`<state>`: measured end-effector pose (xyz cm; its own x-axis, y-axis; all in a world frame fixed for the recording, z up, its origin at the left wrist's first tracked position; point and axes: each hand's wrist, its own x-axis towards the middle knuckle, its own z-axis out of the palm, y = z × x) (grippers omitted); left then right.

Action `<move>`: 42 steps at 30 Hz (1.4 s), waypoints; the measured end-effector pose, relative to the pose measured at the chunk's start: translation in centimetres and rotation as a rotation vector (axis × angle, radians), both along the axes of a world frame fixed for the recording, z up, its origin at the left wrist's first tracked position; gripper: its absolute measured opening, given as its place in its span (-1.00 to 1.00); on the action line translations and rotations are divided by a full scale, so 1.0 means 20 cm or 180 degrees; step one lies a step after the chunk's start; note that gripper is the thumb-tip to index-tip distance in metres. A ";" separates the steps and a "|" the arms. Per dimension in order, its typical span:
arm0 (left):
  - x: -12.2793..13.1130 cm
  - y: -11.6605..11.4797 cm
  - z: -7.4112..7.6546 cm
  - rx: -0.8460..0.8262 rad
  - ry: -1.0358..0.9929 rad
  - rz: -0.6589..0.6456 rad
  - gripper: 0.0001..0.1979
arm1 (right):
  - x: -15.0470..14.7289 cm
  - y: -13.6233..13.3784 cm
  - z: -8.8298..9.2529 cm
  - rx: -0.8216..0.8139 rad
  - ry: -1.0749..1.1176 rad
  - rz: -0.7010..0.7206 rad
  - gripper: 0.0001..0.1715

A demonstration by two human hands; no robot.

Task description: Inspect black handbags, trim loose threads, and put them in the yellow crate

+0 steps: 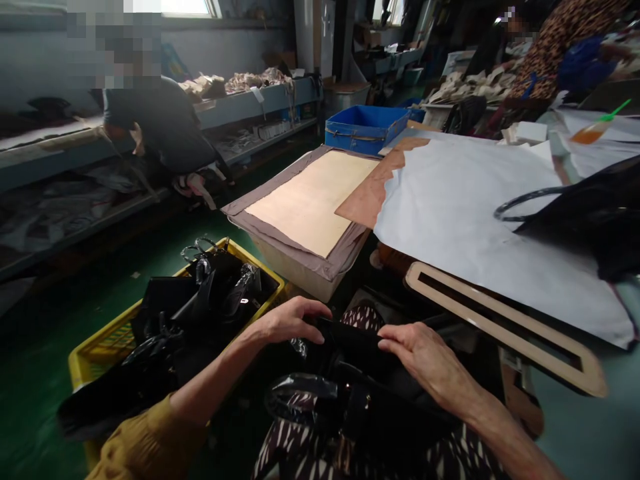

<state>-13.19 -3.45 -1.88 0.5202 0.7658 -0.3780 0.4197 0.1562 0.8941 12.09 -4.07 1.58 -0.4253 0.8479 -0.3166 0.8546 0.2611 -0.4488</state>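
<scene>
On my lap lies a black handbag (395, 413), its handle wrapped in clear plastic. My left hand (295, 320) pinches the far left part of the bag's edge between thumb and fingers. Across from it, my right hand (415, 347) grips the same edge at the right, fingertips closed on the black material. The edge is stretched between both hands. The bag's inside is dark and hard to make out. Gold-coloured metal fittings show near its handle.
To the left a yellow crate (250, 260) holds several black handbags. Ahead stands a bin covered with a beige sheet (315, 193), near a blue bin (367, 127). At right, a white-covered table (450, 193) bears another black bag (590, 207); a slotted wooden frame (505, 327) juts out. People work farther off.
</scene>
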 end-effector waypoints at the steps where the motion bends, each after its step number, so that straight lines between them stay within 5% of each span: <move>1: 0.00 -0.01 0.00 -0.0023 -0.0023 0.0027 -0.56 | 0.00 0.00 0.00 0.0003 -0.0002 -0.0009 -0.70; 8: 0.04 0.01 0.03 0.0193 0.0009 -0.0120 -0.63 | -0.01 0.00 0.00 0.0025 -0.0016 0.0005 -0.71; 16: 0.09 0.01 -0.01 -0.0194 -0.0109 0.0032 -0.63 | -0.01 0.00 -0.01 -0.0070 0.0141 0.0031 -0.70; 24: 0.14 -0.02 -0.04 0.0002 0.0066 0.0248 -0.69 | -0.04 0.03 -0.02 -0.0054 -0.0091 0.0243 -0.64; 29: 0.17 -0.03 -0.02 0.0304 0.0218 0.0134 -0.69 | -0.11 0.04 -0.04 0.0035 -0.0169 0.0402 -0.79; 42: 0.24 0.00 -0.01 0.0915 0.0385 -0.0532 -0.71 | -0.11 0.02 -0.05 0.0154 -0.0031 0.0399 -0.75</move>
